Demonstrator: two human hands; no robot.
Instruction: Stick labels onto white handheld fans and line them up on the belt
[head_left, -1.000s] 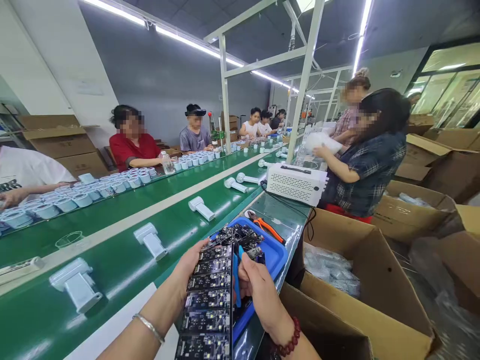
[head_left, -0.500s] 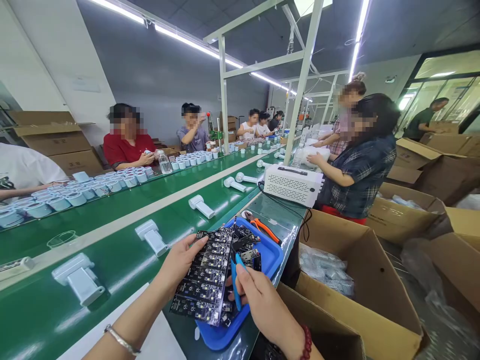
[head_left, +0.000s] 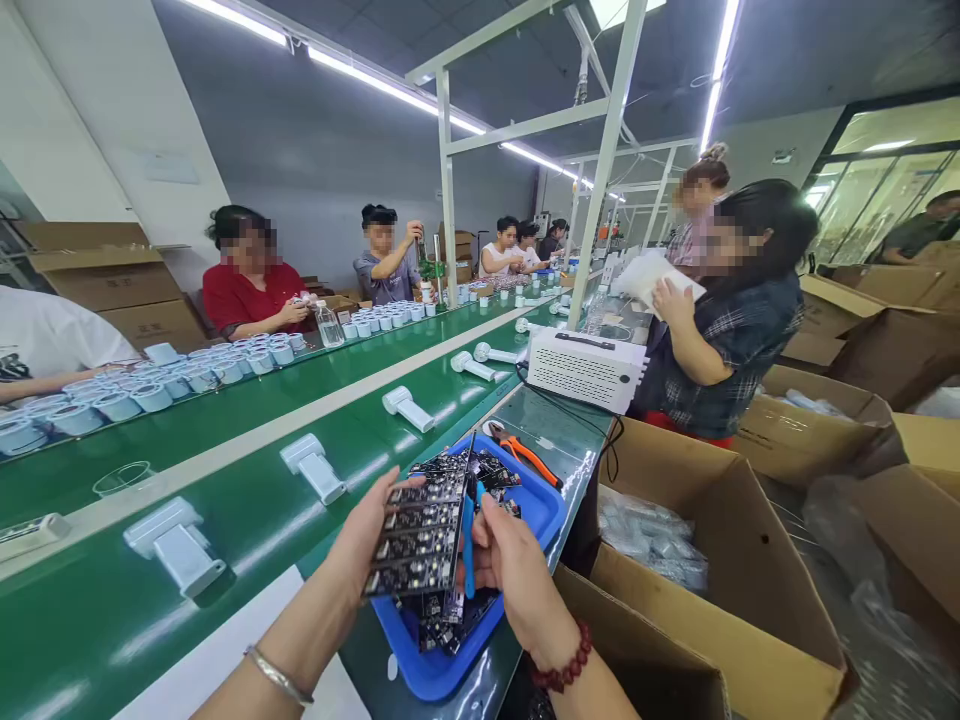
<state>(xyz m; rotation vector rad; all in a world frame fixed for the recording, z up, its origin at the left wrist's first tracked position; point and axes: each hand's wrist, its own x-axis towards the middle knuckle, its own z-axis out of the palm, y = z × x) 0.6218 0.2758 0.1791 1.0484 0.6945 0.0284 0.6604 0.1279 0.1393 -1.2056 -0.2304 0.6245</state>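
My left hand grips a black strip of joined circuit boards by its left edge, above a blue tray. My right hand is closed round a blue-handled tool set against the strip's right edge. The tray holds several loose black circuit boards. Orange-handled pliers lie on the bench just beyond the tray.
A green conveyor on my left carries white handheld devices. A white box unit stands beyond the tray. Open cardboard boxes sit to my right. A person in a plaid shirt stands nearby; other people sit across the belt.
The circuit-board strip has been tilted and lowered toward the tray, and less of its length shows. The devices on the belt have drifted forward. The person in plaid has raised a white bag.
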